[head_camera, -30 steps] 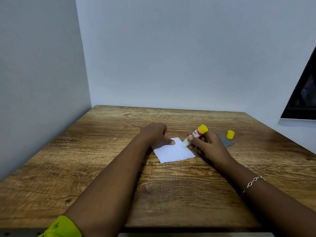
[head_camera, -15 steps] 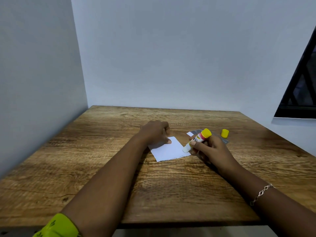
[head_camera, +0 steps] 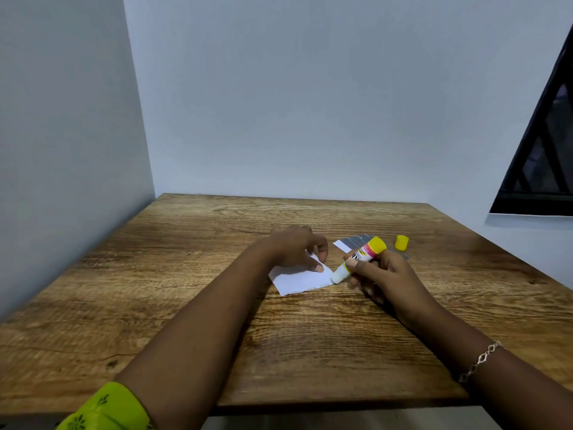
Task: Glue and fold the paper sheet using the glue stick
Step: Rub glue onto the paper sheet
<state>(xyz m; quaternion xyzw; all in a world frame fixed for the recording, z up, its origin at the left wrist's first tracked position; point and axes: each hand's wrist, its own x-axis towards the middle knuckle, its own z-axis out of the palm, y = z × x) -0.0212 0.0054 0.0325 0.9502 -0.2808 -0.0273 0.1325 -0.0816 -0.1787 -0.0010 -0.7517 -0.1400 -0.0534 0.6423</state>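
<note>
A small white paper sheet [head_camera: 299, 279] lies flat near the middle of the wooden table [head_camera: 186, 305]. My left hand [head_camera: 296, 245] rests on its far left part, thumb and a fingertip pressing it down. My right hand [head_camera: 383, 276] grips the uncapped glue stick [head_camera: 359, 259], a white tube with a yellow end and pink label. The tube is tilted, and its white tip touches the sheet's right edge.
The yellow glue cap [head_camera: 401, 242] stands on the table behind my right hand. Grey and white paper pieces [head_camera: 353, 242] lie beside it. Walls close the table on the left and back; a dark window frame [head_camera: 539, 169] is at the right.
The glue tip has slid along the sheet's right edge towards me. My left hand has lifted its fingers a little while the thumb stays down. The camera has shifted left.
</note>
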